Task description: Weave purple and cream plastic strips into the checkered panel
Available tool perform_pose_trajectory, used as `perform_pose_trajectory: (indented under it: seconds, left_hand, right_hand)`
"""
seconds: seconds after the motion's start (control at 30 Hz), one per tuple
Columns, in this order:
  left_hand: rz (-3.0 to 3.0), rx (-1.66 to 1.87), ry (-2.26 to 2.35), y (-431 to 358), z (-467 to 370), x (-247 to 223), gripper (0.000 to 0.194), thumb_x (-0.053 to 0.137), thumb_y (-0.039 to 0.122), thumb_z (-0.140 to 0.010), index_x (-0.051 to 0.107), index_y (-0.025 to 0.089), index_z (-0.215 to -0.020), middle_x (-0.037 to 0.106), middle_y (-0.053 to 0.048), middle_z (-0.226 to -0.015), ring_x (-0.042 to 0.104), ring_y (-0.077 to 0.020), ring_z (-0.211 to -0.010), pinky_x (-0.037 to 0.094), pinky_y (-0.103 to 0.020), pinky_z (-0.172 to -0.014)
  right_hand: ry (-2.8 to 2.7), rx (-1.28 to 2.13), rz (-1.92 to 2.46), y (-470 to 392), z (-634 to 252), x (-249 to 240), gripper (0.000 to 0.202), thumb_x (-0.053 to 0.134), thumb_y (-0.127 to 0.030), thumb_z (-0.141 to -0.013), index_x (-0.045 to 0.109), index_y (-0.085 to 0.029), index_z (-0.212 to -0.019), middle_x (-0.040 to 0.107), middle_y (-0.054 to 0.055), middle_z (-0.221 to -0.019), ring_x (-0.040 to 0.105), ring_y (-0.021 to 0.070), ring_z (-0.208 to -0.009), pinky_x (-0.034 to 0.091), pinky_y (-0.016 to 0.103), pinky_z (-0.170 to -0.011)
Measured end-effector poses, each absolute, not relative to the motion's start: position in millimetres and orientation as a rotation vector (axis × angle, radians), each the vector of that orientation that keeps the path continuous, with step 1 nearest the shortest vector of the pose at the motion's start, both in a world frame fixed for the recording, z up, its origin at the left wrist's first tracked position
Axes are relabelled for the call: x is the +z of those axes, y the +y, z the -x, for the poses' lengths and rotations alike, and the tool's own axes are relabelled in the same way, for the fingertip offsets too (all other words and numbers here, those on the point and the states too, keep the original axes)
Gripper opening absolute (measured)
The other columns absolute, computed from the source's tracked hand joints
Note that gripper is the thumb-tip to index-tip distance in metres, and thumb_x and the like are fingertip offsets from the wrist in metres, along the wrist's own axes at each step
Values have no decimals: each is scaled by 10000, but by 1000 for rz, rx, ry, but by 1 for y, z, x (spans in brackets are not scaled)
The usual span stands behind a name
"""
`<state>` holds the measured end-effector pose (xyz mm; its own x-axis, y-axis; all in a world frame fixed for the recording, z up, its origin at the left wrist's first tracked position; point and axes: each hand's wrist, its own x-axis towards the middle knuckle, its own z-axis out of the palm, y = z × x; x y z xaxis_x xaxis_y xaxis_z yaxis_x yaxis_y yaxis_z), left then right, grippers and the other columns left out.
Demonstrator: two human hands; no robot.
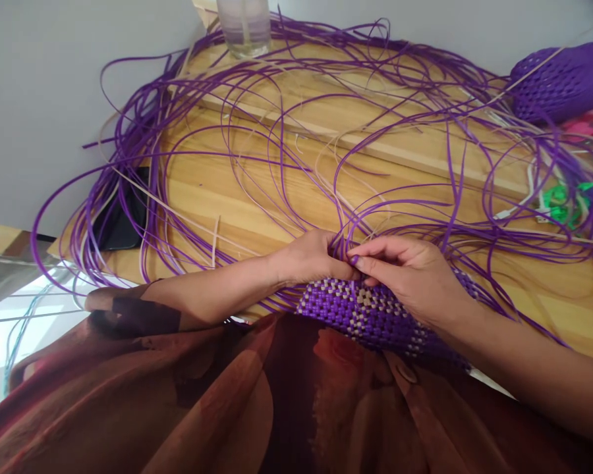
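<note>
A purple and beige woven piece (333,309) lies at the table's near edge, against my clothing. Long purple and beige strips fan out from its far edge. My left hand (316,257) is closed around several of these strips just above the weave. Beside it, my right hand (400,266) pinches a purple strip (354,259) between thumb and forefinger. Both hands nearly touch at the woven edge, and the right one covers part of the weave. The strip ends inside my left fist are hidden.
Loose purple strips (143,125) loop across the wooden table (212,178). A clear container (244,29) with liquid stands at the back. To the right are a purple netted roll (563,79), a green item (566,203) and a white cable (531,187). A dark flat object (123,220) lies left.
</note>
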<state>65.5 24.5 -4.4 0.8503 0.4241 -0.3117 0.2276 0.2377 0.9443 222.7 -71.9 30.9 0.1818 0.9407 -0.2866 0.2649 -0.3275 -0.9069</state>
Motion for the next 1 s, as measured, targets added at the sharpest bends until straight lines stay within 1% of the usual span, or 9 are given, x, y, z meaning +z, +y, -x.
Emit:
perform_pose_trajectory:
  seconds: [0.2, 0.27, 0.4, 0.47, 0.57, 0.7, 0.77, 0.9, 1.0]
  left_hand:
    - [-1369, 140, 554, 24, -65, -3, 144, 683, 217, -679, 653, 135, -793, 562, 38, -664, 452, -76, -579, 330, -219, -554]
    - [-1326, 141, 570, 24, -64, -1, 165, 713, 217, -654, 643, 133, -778, 551, 44, -656, 452, -77, -583, 330, -224, -564]
    - [-1261, 164, 596, 25, -63, 1, 246, 788, 238, -587, 572, 139, -654, 485, 64, -592, 422, -69, -560, 318, -231, -564]
    - [-1260, 184, 587, 26, -63, -1, 273, 801, 254, -580, 559, 141, -636, 473, 68, -585, 405, -64, -552, 301, -232, -554]
    - [-1227, 178, 558, 26, -63, -3, 249, 794, 241, -578, 578, 136, -646, 486, 62, -593, 409, -65, -554, 301, -236, -557]
    - [-1187, 155, 573, 26, -64, -3, 212, 779, 195, -565, 606, 127, -665, 508, 52, -602, 433, -71, -563, 317, -237, -565]
    - [-1169, 153, 583, 26, -64, -1, 229, 789, 190, -554, 586, 129, -641, 496, 59, -583, 422, -64, -546, 312, -231, -551]
    - [-1161, 143, 617, 27, -65, 2, 253, 815, 198, -535, 592, 125, -631, 526, 57, -558, 431, -62, -514, 315, -227, -523]
    - [-1163, 126, 642, 27, -66, 0, 243, 818, 209, -540, 624, 118, -654, 556, 43, -565, 454, -68, -514, 330, -229, -525]
  right_hand:
    - [-1200, 1223, 1709, -71, -230, 32, 160, 674, -302, -825, 720, -190, -929, 688, 4, -642, 633, 129, -519, 541, 243, -492]
    - [-1500, 1049, 1672, -67, -236, 35, 160, 611, -233, -866, 729, -208, -973, 712, 8, -727, 651, 126, -576, 553, 250, -546]
    - [-2179, 448, 1378, -55, -248, 38, 365, 493, -74, -886, 721, -261, -1102, 722, 21, -1075, 683, 154, -962, 555, 301, -869]
    - [-2311, 302, 1255, -49, -251, 37, 386, 486, -49, -880, 711, -254, -1117, 701, 21, -1144, 666, 146, -1024, 534, 285, -921]
    - [-2419, 213, 1122, -43, -253, 39, 328, 500, -63, -891, 710, -223, -1086, 699, 35, -1129, 663, 143, -1006, 529, 262, -899]
    - [-2641, 103, 982, -34, -255, 46, 277, 509, -115, -919, 708, -214, -1086, 699, 51, -1114, 639, 185, -997, 510, 321, -880]
    - [-2689, 27, 949, -29, -258, 48, 252, 492, -143, -937, 718, -206, -1030, 706, 56, -1032, 626, 197, -945, 507, 343, -848]
    - [-2692, -58, 1082, -28, -269, 49, 235, 502, -212, -952, 725, -237, -885, 657, 38, -824, 567, 188, -795, 487, 340, -725]
    - [-2647, -11, 1190, -40, -272, 54, 178, 565, -237, -918, 717, -267, -831, 667, 30, -866, 572, 210, -872, 470, 377, -799]
